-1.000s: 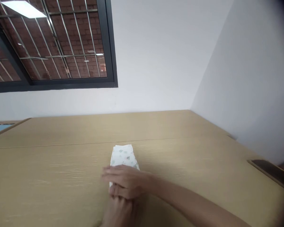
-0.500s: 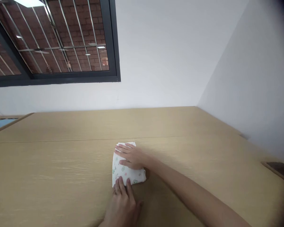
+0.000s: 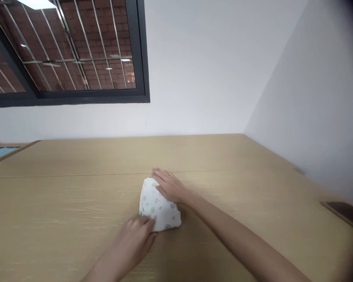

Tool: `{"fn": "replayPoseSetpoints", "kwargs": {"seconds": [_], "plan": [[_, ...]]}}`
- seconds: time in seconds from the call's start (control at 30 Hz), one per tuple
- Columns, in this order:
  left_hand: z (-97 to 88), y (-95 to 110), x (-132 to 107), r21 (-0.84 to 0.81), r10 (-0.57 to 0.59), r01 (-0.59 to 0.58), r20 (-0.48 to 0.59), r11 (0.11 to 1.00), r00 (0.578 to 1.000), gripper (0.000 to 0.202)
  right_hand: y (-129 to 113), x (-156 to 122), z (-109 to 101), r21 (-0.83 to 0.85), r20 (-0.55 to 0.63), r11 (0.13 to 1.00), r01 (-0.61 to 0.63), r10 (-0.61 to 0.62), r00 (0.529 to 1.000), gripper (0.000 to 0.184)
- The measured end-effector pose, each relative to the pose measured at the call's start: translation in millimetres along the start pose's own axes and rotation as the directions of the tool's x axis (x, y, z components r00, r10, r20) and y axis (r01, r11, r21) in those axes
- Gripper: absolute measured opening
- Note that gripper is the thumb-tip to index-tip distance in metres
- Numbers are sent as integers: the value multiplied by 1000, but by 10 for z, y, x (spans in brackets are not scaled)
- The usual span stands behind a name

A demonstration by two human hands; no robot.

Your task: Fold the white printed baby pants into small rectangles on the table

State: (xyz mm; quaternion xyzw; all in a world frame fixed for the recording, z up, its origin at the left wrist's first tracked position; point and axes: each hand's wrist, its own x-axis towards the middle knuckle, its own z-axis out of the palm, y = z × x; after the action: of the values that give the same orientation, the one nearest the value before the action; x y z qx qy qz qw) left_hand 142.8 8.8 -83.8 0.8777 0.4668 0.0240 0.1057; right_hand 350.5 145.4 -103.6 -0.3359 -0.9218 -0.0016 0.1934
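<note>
A white folded cloth (image 3: pixel 161 211) with a small green and pink print lies on the wooden surface in front of me. My left hand (image 3: pixel 138 233) is at its near left corner, fingers bent over the edge and closed on it, slightly smeared by motion. Across the far right edge of the cloth rests my right hand (image 3: pixel 170 186), its fingers stretched out and pointing away to the left. Those fingertips reach past the cloth onto the wood. Part of the cloth's edge is hidden under each hand.
The light wooden board (image 3: pixel 76 211) has a seam running across it. Behind it rises a white wall (image 3: pixel 194 78) with a dark-framed barred window (image 3: pixel 141 58). A dark opening (image 3: pixel 344 213) is at the right, and something light blue (image 3: pixel 0 152) shows past the left edge.
My left hand has turned and shifted left, from fingers lying on the near edge to fingers bent at the corner. My right hand has slid slightly right and away, uncovering the cloth's middle.
</note>
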Motion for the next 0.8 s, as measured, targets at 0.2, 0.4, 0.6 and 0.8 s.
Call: {"fn": "replayPoseSetpoints", "kwargs": {"seconds": [0.2,0.4,0.6,0.8], "plan": [[-17,-370,-37,-57,60,-64,-84,996,995,15,-381,-386,-459,224,190,970,-93,50,980,34],[-58,-309,10,-205,20,-44,-118,978,993,26,-525,-740,-677,273,426,950,-149,19,904,96],[-281,-366,-71,-451,-94,72,-28,890,995,29,-565,-775,-667,357,384,873,-333,188,904,35],[-215,-503,-7,-547,-146,75,-88,834,985,47,-415,-562,-595,645,263,671,-367,257,930,33]]}}
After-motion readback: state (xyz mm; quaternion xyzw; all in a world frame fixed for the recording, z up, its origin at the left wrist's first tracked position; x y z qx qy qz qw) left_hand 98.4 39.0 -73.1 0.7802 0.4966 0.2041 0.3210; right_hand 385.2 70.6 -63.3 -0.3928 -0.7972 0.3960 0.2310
